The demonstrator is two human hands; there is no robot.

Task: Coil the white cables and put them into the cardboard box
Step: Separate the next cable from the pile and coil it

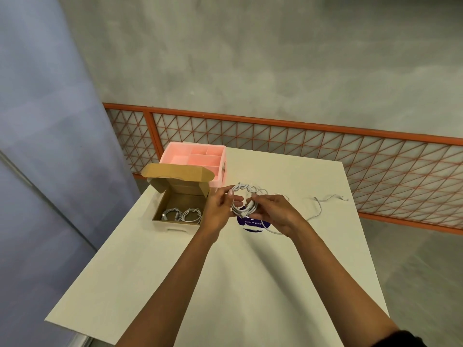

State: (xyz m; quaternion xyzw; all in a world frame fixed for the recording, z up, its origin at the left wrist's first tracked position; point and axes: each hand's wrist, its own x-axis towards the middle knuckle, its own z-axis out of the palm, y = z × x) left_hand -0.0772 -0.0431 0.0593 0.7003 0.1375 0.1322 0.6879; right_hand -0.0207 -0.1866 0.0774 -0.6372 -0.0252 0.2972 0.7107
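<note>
Above the middle of the table both hands hold a white cable [244, 208] partly wound into loops. My left hand [220, 209] pinches the top of the loops. My right hand [273, 212] grips the coil from the right. The cable's loose tail [319, 205] trails right across the tabletop. The open cardboard box [176, 225] stands left of my hands, lid flap raised, with two coiled white cables [181, 214] lying inside.
A pink plastic organizer [194, 156] with several compartments stands behind the box at the white table's [225, 284] far edge. A purple round sticker [253, 224] lies under my hands. An orange mesh railing [325, 146] runs behind the table.
</note>
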